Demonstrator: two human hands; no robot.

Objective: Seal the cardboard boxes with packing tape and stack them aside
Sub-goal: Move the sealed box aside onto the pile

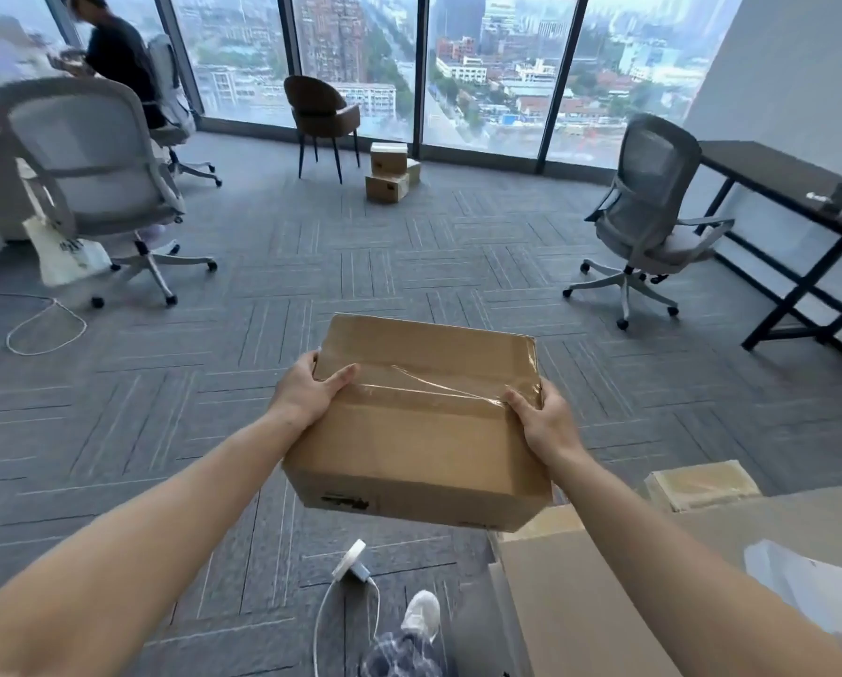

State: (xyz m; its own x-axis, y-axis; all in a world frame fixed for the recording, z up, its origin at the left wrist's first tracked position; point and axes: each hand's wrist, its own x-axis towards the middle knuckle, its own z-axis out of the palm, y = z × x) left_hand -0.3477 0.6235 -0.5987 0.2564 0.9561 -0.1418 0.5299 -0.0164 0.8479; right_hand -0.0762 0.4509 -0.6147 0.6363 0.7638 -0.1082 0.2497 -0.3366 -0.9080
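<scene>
A box point(419, 432) is held between the left hand point(306, 390) and the right hand point(543, 420), above the floor point(165, 432). Far ahead, a stack of boxes point(390, 173) is set just right of a chair point(323, 112), before the window point(482, 66).

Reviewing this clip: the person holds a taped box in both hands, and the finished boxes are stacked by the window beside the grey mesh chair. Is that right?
Not quite. The left hand and right hand do hold the taped box, but the stacked boxes stand by the window beside the brown chair instead. The head view shows it.
</scene>
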